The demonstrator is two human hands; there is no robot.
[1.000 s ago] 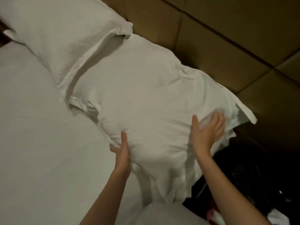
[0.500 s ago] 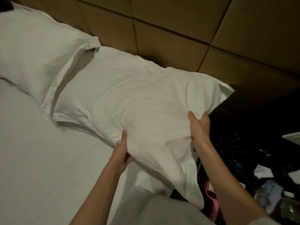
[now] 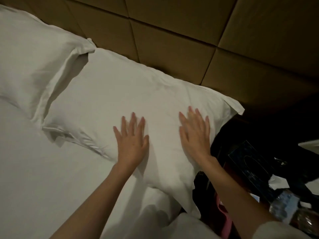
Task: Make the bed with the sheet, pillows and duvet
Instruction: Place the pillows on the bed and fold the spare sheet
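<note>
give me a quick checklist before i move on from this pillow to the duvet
1. Near pillow lying flat against the headboard: ok.
2. Left hand and right hand open, flat on it, gripping nothing: ok.
3. Near pillow's right corner hangs past the bed edge: not ok.
4. Far pillow placed, flap overlapping the near one: ok.
5. Sheet smooth: ok.
6. Duvet within reach: cannot tell, not in view.

Two white pillows [image 3: 120, 104] [image 3: 32, 62] are lying along the bed's head edge, two hands [image 3: 133, 140] [image 3: 195, 137] are pressing one, and one plastic bottle [image 3: 284, 206] is showing.
</note>
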